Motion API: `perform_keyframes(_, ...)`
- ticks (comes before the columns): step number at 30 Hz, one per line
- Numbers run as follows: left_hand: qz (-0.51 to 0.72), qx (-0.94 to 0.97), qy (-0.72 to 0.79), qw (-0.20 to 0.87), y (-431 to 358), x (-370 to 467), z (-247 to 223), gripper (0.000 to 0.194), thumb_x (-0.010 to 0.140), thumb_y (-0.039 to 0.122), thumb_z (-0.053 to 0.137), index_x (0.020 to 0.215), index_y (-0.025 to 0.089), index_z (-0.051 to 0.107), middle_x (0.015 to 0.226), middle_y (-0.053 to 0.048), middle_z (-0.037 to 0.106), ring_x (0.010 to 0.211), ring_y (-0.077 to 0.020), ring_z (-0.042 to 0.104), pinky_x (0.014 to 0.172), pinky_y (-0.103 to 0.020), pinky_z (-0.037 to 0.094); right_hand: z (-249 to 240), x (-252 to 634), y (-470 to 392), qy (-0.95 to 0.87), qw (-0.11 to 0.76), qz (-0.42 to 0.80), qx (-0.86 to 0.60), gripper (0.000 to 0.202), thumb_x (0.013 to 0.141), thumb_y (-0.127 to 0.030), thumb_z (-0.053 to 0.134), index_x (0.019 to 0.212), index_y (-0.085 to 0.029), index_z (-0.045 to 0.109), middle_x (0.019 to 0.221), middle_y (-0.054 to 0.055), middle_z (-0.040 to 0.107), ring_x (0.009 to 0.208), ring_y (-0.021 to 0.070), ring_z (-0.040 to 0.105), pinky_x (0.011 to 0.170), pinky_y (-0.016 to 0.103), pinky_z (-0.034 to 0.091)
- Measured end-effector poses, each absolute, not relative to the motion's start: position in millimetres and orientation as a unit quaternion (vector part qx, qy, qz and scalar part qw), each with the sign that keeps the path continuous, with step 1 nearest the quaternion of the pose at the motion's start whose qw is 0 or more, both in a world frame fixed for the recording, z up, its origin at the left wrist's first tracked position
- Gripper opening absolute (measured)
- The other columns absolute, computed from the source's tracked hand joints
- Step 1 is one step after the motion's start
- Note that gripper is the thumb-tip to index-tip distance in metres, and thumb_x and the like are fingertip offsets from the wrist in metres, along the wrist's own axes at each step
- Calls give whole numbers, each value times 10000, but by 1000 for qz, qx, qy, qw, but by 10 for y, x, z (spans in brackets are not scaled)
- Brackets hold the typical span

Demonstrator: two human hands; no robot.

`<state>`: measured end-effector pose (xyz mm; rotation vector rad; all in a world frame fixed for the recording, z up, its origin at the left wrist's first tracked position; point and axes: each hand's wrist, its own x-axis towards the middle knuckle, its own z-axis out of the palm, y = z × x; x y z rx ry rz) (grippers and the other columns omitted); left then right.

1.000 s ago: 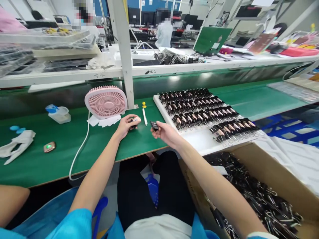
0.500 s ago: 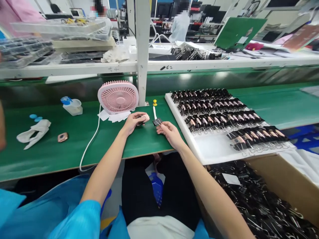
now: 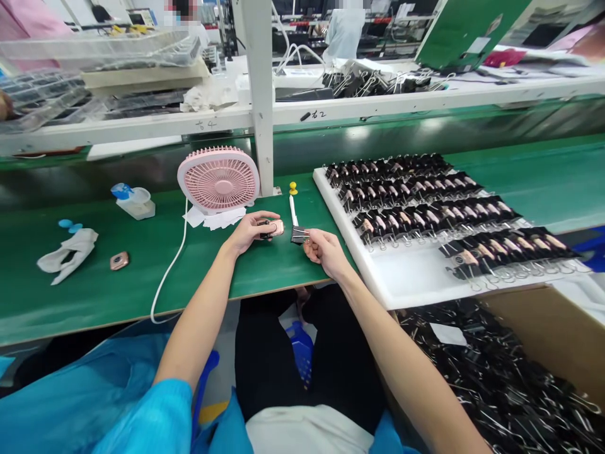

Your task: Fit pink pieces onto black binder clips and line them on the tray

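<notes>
My left hand (image 3: 246,234) is closed on a small rose-gold watch case (image 3: 278,227), with what looks like a black binder clip on its left side, partly hidden by my fingers. Just to the right, my right hand (image 3: 326,251) pinches another black binder clip (image 3: 297,235) by its wire handles. That clip's black jaw end faces the watch case, a small gap apart from it. Beyond the two hands a white pen-like stick (image 3: 293,209) lies on the green mat, near a small yellow knob-shaped piece (image 3: 293,188).
On the right, a white foam tray (image 3: 406,277) bears rows of clipped rose-gold cases. Below it a cardboard box (image 3: 543,315) holds many binder clips. A pink fan (image 3: 220,180), a bottle (image 3: 136,203), a white cloth (image 3: 70,255) and another rose-gold case (image 3: 119,260) are leftward.
The watch case in my left hand is turned so more of its flat face shows. The clip in my right hand has turned slightly, its handles now pointing right. The camera view has shifted a little.
</notes>
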<state>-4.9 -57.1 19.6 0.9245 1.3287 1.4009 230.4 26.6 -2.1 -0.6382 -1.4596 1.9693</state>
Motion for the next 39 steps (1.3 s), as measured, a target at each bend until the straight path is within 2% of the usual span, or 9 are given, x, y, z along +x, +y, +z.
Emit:
perform_keyframes(4, 549, 404, 548, 485, -574, -88, 167, 523, 637, 388, 979, 1103, 199, 832, 865, -60, 729, 693, -181, 671, 595, -286, 579, -17, 2312, 255, -561, 311, 732, -231, 645, 784, -707, 835, 1087, -149, 723, 658, -2, 602, 485, 88, 402, 435, 242, 224)
perform_keyframes(9, 523, 445, 553, 472, -577, -100, 152, 468, 675, 392, 957, 1088, 201, 846, 848, -65, 732, 637, -172, 667, 550, -269, 534, -9, 2307, 246, -588, 299, 716, -229, 672, 804, -692, 819, 1144, -118, 737, 673, -7, 591, 517, 91, 406, 478, 257, 255)
perform_keyframes(14, 500, 479, 546, 472, -587, -59, 178, 404, 675, 370, 964, 1016, 177, 865, 828, -75, 745, 661, -177, 666, 609, -290, 570, 3, 2301, 229, -626, 272, 692, -235, 673, 845, -666, 768, 1206, -98, 755, 679, -14, 559, 541, 94, 392, 506, 263, 269)
perform_keyframes(20, 479, 481, 558, 479, -595, -43, 179, 457, 676, 363, 966, 1068, 155, 862, 856, -96, 776, 705, -193, 694, 649, -297, 581, -34, 2303, 219, -658, 265, 661, -246, 677, 884, -647, 708, 1268, -90, 753, 698, -14, 547, 571, 104, 406, 529, 262, 295)
perform_keyframes(26, 475, 482, 563, 474, -595, -40, 204, 467, 674, 386, 964, 1061, 148, 860, 845, -89, 775, 678, -184, 675, 630, -294, 564, -32, 2266, 212, -655, 277, 652, -262, 570, 900, -604, 693, 1182, -110, 738, 703, -14, 595, 560, 107, 451, 520, 259, 341)
perform_keyframes(31, 452, 496, 580, 462, -604, -38, 247, 464, 679, 407, 969, 1053, 159, 851, 862, -90, 788, 711, -210, 701, 667, -300, 554, 138, 2202, 129, -670, 264, 632, -286, 425, 909, -437, 717, 1225, -153, 702, 776, -21, 672, 602, 112, 561, 586, 248, 457)
perform_keyframes(35, 468, 497, 558, 472, -568, -55, 249, 569, 803, 533, 879, 1244, 185, 785, 1020, -129, 804, 815, -249, 737, 695, -314, 573, 339, 2349, 33, -683, 227, 626, -302, 288, 895, -354, 771, 1111, -170, 719, 798, -5, 708, 664, 135, 642, 622, 252, 522)
perform_keyframes(39, 536, 457, 523, 481, -548, -50, 240, 636, 915, 619, 744, 1373, 181, 693, 1192, -175, 773, 874, -251, 751, 694, -305, 575, 615, 2955, -25, -598, 306, 669, -317, 410, 799, -436, 874, 1025, -194, 632, 837, 28, 752, 712, 202, 736, 688, 341, 628)
